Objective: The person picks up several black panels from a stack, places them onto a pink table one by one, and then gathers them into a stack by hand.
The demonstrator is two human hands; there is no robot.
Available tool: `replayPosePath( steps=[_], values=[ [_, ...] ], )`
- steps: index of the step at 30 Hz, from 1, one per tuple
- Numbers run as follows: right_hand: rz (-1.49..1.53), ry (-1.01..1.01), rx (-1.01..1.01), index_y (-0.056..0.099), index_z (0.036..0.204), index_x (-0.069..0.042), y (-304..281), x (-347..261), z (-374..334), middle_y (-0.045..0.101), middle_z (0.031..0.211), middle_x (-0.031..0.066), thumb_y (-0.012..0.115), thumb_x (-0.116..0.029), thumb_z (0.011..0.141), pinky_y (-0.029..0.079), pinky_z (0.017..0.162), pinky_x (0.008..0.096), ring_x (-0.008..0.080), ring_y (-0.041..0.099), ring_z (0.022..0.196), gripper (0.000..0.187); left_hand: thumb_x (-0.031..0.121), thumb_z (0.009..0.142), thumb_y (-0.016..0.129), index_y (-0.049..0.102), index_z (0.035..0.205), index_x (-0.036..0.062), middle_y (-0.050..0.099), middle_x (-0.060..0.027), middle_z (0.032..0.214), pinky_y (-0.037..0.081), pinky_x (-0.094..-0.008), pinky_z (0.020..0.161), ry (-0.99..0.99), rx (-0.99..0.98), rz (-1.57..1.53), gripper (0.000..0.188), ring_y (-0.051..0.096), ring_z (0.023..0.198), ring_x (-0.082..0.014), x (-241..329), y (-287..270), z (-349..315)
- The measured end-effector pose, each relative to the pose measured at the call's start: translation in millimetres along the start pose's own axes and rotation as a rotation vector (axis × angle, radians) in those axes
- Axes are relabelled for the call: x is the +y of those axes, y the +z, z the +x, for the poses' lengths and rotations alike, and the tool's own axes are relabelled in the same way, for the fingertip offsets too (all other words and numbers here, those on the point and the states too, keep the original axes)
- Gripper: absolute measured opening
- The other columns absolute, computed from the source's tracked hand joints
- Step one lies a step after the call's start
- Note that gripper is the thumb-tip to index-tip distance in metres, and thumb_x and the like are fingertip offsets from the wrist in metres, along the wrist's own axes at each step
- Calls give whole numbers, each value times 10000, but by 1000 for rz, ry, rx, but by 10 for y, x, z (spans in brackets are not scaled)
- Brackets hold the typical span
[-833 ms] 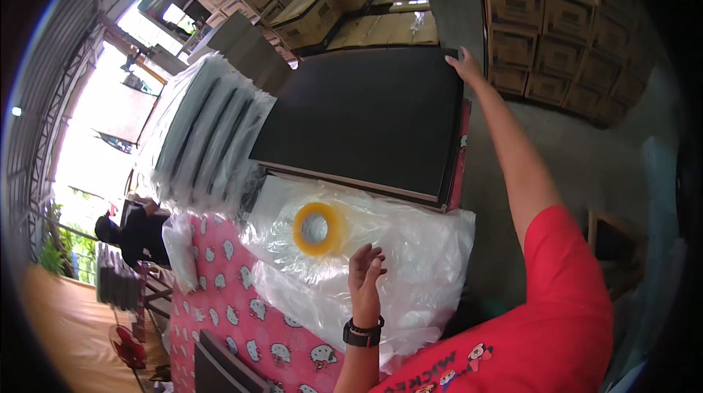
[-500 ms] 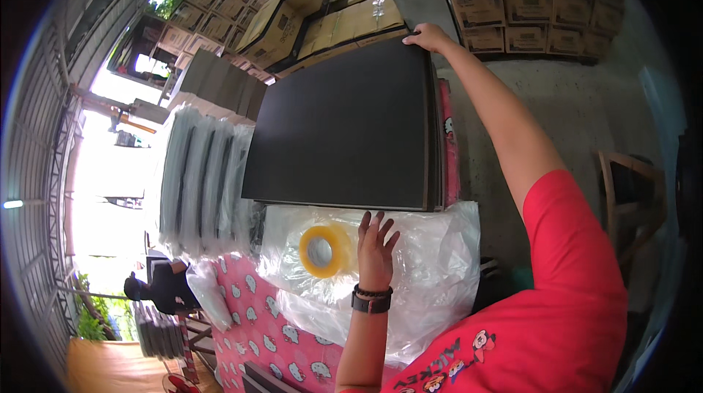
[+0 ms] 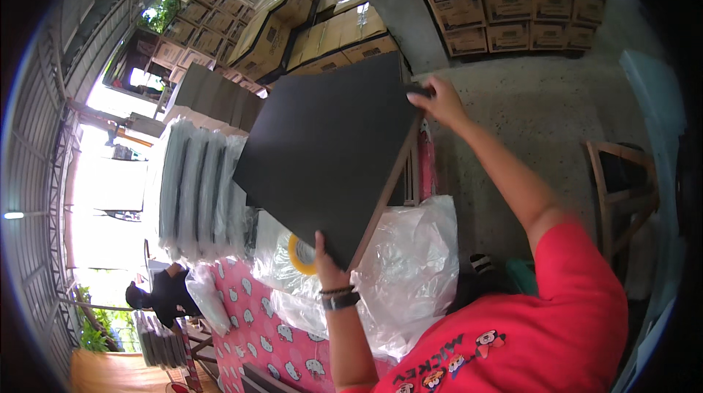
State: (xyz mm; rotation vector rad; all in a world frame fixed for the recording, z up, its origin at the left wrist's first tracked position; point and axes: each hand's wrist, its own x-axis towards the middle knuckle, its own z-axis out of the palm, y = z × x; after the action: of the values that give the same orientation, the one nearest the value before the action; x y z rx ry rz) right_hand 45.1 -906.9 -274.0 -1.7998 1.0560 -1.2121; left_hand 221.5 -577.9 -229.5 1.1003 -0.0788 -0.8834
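A large black rectangular board [image 3: 322, 137] lies turned at an angle, its near corner pointing toward me. My right hand [image 3: 441, 104] grips its far right edge, with a small dark patch at the fingertips that I cannot make out. At the near corner my left hand [image 3: 329, 265] is closed on the board, thumb on top and fingers hidden beneath. Part of a yellow tape roll [image 3: 299, 255] shows beside the left hand, partly covered by the board. Clear plastic sheeting [image 3: 410, 261] spreads under the near corner. More boards [image 3: 412, 173] show beneath the turned one.
Plastic-wrapped panels [image 3: 201, 188] stand in a row at the left. A pink patterned cloth [image 3: 256, 320] covers the table. Cardboard boxes [image 3: 337, 42] fill the far side, with more boxes [image 3: 509, 5] at far right. A wooden frame [image 3: 622, 181] stands right; another person [image 3: 165, 294] is at left.
The black board has turned, and its near corner has swung toward me over the tape roll. My left hand has closed on that corner; my right hand has come nearer with the far edge.
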Motion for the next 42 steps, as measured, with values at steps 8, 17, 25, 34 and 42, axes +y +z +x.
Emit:
replayPosePath(
  steps=[8,17,25,34,42],
  values=[
    [749,589,-588,565,978,-94,-646,-156,-632,560,915,39,594,-451,765,410,717,264,151,521,862,417,351,847,521,480,1154,42,547,-106,1103,450,-369,859,-133,44,84,438,546,978,-251,176,-592,-324],
    [699,569,-689,528,1074,-5,-506,-298,-580,541,1092,101,581,-333,787,399,846,309,190,514,979,439,629,729,507,371,1233,30,411,-115,1265,304,-459,971,149,-134,-586,795,377,1177,-292,-530,-908,-766],
    [537,585,-923,312,1258,-29,-908,-1010,-2280,562,999,124,617,-259,797,445,759,290,169,542,887,599,484,800,536,520,1065,71,548,-57,1081,408,-371,879,201,284,-341,491,496,1025,-244,-696,-235,-1026],
    [121,-300,-573,544,1080,-12,-499,-1519,-586,593,973,139,624,-254,766,440,776,306,227,574,894,404,239,810,550,585,887,29,624,-93,831,488,-364,711,78,272,-281,227,600,757,-241,-60,-1271,-1435],
    [-322,-197,-937,490,1131,54,1448,-1367,9,531,1118,208,588,-491,749,410,857,374,312,527,1004,672,295,762,603,613,883,37,640,-73,818,493,-394,688,-7,493,-286,285,610,740,-240,-97,-1947,-2040]
  ],
)
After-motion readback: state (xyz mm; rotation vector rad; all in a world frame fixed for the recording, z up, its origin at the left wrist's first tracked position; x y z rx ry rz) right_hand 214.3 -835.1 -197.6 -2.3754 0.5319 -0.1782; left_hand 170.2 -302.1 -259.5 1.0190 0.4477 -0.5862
